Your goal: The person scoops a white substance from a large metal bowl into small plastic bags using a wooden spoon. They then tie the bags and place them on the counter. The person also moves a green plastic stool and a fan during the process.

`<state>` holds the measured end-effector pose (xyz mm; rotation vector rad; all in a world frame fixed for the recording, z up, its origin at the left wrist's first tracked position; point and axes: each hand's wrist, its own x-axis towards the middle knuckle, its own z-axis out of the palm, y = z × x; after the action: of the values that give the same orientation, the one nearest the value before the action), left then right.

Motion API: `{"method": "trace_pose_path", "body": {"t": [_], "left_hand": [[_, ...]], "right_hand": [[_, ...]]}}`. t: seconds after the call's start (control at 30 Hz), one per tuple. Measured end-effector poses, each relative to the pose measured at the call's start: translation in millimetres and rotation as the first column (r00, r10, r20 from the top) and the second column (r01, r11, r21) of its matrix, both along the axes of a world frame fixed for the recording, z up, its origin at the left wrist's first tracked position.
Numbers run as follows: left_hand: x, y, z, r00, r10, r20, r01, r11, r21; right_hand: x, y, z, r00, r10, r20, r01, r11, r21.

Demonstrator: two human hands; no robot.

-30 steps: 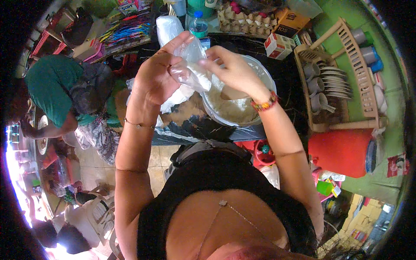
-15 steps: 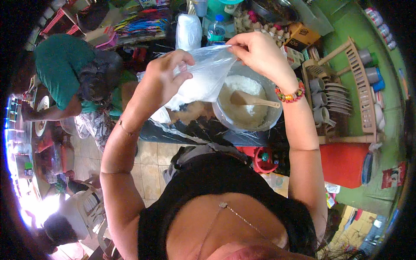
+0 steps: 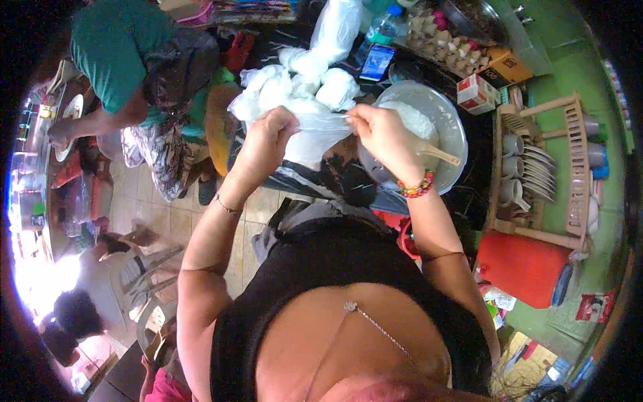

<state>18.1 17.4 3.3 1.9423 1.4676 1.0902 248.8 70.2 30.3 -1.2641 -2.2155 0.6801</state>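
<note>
Between my two hands a clear plastic bag [image 3: 316, 139] is stretched by its upper edge, hanging over the near side of the dark table. One side of that edge is pinched in my left hand [image 3: 266, 144]; my right hand [image 3: 385, 142] pinches the other. Whitish contents show low in the bag. Just beyond it lie several filled white plastic bags [image 3: 338, 89]. Right of the bag, partly behind my right hand and wrist, a large bowl [image 3: 457, 127] holds white powder [image 3: 416, 120] over a beige mixture. A wooden spoon [image 3: 439, 153] rests in it, its handle pointing right.
At the back stand a roll of plastic bags [image 3: 337, 30], a bottle [image 3: 384, 27], a phone [image 3: 378, 62] with a lit screen and egg trays [image 3: 439, 43]. A dish rack [image 3: 575, 167] with plates is on the right. A person in green [image 3: 110, 53] bends at the left.
Both hands have come down and nearer to my body with the plastic bag, and now stretch its edge level. The view has shifted, showing the filled bags and the phone.
</note>
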Motion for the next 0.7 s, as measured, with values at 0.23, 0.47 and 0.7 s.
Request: {"method": "trace_pose_path", "body": {"t": [0.23,0.47,0.7], "left_hand": [[6,-12,9,0.99,-0.128,-0.053,0.121,0.985,-0.125],[44,-20,51,0.902,-0.3,0.31,0.307,0.951,0.026],[50,14,91,0.629,-0.178,0.757,0.36,0.93,-0.08]], "right_hand": [[-44,-28,14,0.832,0.309,-0.461,-0.44,0.874,-0.207],[-35,-47,-86,0.867,0.291,-0.405,-0.341,0.939,-0.056],[17,-75,-80,0.908,-0.047,-0.417,-0.111,0.931,-0.347]]}}
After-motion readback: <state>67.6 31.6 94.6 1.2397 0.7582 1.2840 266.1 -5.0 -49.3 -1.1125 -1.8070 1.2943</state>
